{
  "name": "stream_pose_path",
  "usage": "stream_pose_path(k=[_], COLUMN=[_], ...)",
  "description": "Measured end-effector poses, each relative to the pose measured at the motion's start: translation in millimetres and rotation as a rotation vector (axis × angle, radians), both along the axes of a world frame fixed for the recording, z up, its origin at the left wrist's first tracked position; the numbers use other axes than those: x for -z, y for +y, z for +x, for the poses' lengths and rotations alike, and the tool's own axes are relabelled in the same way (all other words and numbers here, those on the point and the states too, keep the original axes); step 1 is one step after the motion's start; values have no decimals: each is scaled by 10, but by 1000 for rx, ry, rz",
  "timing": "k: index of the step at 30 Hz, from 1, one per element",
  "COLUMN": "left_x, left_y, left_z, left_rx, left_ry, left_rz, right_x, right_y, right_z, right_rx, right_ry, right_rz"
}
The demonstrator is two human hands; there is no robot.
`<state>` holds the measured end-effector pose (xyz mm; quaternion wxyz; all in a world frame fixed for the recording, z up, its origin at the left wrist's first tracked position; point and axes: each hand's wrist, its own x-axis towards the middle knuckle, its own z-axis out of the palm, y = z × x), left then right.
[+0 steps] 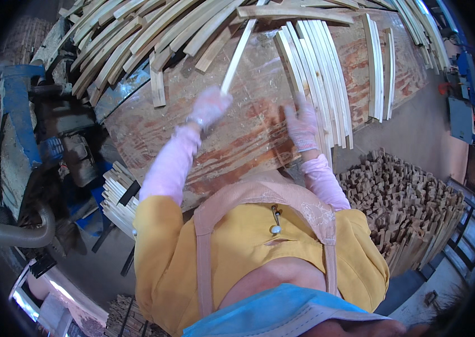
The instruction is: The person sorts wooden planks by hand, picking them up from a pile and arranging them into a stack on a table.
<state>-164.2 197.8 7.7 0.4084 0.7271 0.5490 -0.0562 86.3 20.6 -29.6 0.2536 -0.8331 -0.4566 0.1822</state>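
My left hand, in a pale glove, grips the near end of a long pale wooden slat that points away over the worn wooden table. My right hand, also gloved, lies flat with fingers spread on the near ends of a row of curved wooden slats laid side by side on the table. A second, smaller row of slats lies further right.
A big heap of loose slats covers the table's far left. A stack of short wooden blocks stands at my right. A bundle of slats and blue machinery are at my left; another blue machine is far right.
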Motion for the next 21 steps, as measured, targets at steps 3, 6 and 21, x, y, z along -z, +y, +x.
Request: stream_pose_path(k=[3,6,21], left_x=[-102,197,-150], left_y=[-940,-1711,336], left_z=[-208,-104,1669], left_rx=[-235,-11,318], left_ry=[-492,-532,-174], left_rz=[-837,-903,607], right_x=[-524,-209,178], right_y=[441,735,-727], right_z=[-610,-635,105], right_rx=[90,43,47], right_ry=[722,993,-575], right_rz=[23,-150,-118])
